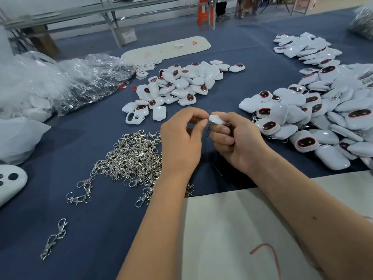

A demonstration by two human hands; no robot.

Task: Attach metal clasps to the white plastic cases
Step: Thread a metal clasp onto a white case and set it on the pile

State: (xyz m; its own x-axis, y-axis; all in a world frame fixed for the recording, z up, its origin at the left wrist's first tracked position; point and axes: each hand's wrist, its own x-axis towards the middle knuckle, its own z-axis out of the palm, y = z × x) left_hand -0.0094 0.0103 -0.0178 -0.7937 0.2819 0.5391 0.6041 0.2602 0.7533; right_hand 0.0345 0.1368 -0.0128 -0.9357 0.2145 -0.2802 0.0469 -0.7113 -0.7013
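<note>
White case (217, 119) held above the blue table cloth (96, 219), centre of view, gripped in curled fingers of right hand (236, 142). Left hand (182, 138) pinches at the case's left edge, thumb and forefinger closed; a small dark metal clasp (208, 128) hangs below the pinch, probably already on the case's loop, too small to confirm. Heap of loose clasps (131, 156) lies on the cloth just left of the left wrist. Pile of cases (181, 83) beyond the hands; larger pile of cases with clasps (323, 110) to the right. Clear plastic bags (60, 81) far left. White sheet (232, 229) under the right forearm.
</note>
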